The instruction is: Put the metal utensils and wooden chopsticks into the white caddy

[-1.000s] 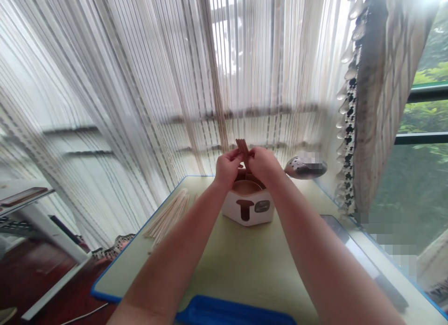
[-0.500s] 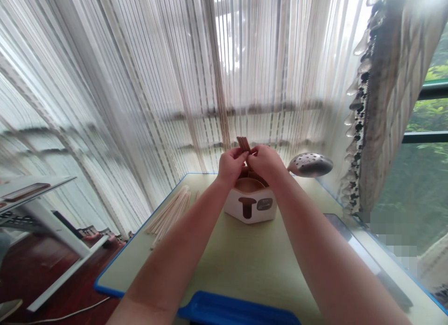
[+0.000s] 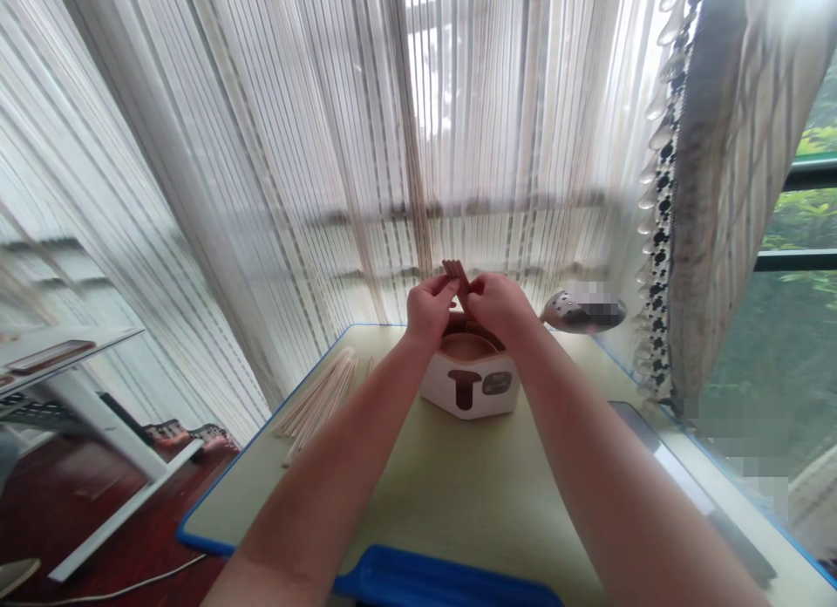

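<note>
My left hand [image 3: 428, 309] and my right hand [image 3: 498, 305] meet above a white holder [image 3: 472, 385] with a brown top and a dark mushroom mark. Both hands grip a small bundle of brown chopsticks [image 3: 453, 274] that stands upright, its ends poking up between my fingers. The lower part of the bundle is hidden behind my hands and the holder. A pile of pale wooden chopsticks [image 3: 318, 397] lies on the table to the left of my left forearm.
The pale green table [image 3: 458, 494] has a blue rim, and a blue tray edge [image 3: 438, 583] sits at its near side. A perforated metal ladle [image 3: 581, 310] lies at the back right. String curtains hang behind. A white shelf [image 3: 65, 354] stands left.
My hands stay closed on the brown chopsticks above the holder; the bundle has tilted slightly. The view has shifted a little.
</note>
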